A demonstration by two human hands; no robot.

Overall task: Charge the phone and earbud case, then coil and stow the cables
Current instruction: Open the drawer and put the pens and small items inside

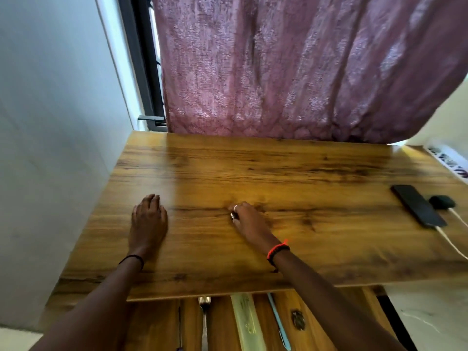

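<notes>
Hands: two, both on the wooden table (278, 168), well apart from the devices.
Left hand (149, 216): lies flat, palm down, fingers straight and together, holding nothing.
Right hand (247, 219): rests near the table's middle with its fingers bent under; I cannot tell whether it holds anything.
Phone (417, 206): one, dark, lying flat near the right edge.
Earbud case (442, 201): one, dark and rounded, just beside the phone's right side.
Cables: two, both white; one cable (448, 240) meets the phone's near end, the other cable (459, 216) reaches the case.
Power strip (448, 163): one, white, at the far right corner.
Curtain (291, 72): one, mauve, hanging behind the table.
Wristbands: two, one on each wrist.
</notes>
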